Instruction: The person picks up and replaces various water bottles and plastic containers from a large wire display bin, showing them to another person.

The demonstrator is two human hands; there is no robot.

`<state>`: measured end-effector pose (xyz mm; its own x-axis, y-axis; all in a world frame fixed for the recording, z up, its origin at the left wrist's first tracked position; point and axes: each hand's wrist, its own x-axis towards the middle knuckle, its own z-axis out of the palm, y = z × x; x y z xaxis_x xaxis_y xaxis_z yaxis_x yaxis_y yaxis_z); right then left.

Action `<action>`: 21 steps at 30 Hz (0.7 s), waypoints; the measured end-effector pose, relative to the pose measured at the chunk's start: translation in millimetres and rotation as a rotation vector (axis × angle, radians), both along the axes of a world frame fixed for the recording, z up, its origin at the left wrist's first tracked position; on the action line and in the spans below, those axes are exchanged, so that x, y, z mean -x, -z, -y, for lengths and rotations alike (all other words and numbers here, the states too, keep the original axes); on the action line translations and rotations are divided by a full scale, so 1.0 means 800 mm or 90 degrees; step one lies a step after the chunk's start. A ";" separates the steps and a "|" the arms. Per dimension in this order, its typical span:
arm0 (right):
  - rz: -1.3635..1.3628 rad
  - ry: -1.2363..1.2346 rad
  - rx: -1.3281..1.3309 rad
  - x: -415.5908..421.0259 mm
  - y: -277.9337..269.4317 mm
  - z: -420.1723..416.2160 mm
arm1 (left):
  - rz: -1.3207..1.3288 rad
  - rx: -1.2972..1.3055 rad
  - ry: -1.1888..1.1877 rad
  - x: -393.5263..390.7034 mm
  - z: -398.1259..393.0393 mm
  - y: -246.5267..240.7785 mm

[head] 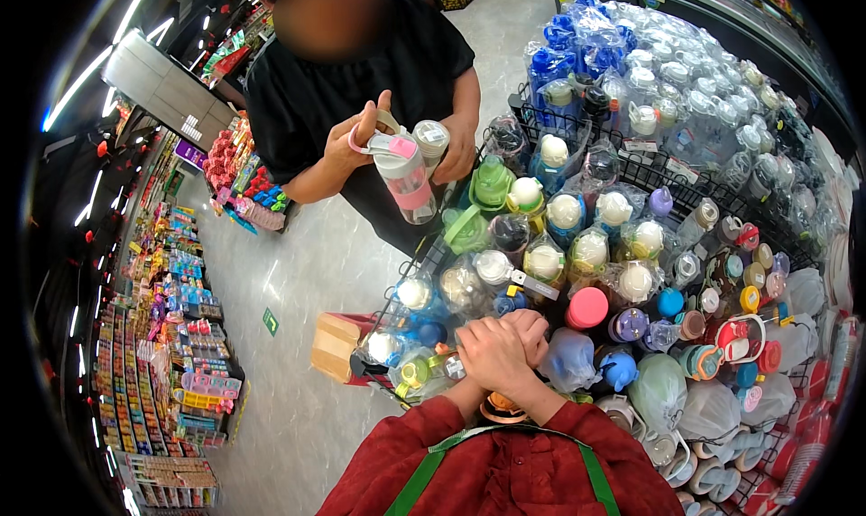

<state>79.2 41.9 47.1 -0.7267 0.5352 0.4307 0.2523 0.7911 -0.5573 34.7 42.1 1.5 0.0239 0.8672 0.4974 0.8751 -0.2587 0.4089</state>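
Observation:
My right hand [492, 352] lies across my left hand [529, 333], my forearms crossing in front of my chest above the bottle display. The left palm and fingertips are mostly hidden, and I cannot tell whether they touch a bottle. Just beyond the hands are a blue-lidded bottle [511, 301] and a pink round lid [587, 307]. A plastic-wrapped bottle [570, 359] sits right of them. Across the display, a person in black [365, 90] holds a clear bottle with a pink band and pink-grey lid [404, 178], plus a second pale-lidded cup [431, 142].
Wire baskets [629, 161] are packed with bottles, many in plastic wrap. Blue bottles [551, 69] stand at the far side. An open cardboard box [335, 343] is on the floor at left. Shelves of packaged goods [189, 326] line the aisle [284, 272].

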 end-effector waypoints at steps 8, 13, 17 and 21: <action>0.002 0.035 -0.060 -0.002 0.000 -0.007 | -0.030 0.016 0.028 0.000 -0.011 0.006; 0.016 0.009 -0.036 0.004 0.012 0.013 | -0.054 0.087 -0.009 0.006 0.012 -0.001; -0.070 0.051 -0.038 0.005 0.017 0.008 | -0.095 0.126 0.006 0.000 0.006 -0.025; -0.045 0.059 -0.007 0.001 0.021 0.000 | -0.098 0.118 0.028 -0.004 -0.007 -0.019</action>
<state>78.5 42.2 30.1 -0.6423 0.5934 0.4851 0.2844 0.7722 -0.5681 38.2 47.8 16.5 0.1262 0.9400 0.3170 0.9203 -0.2302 0.3162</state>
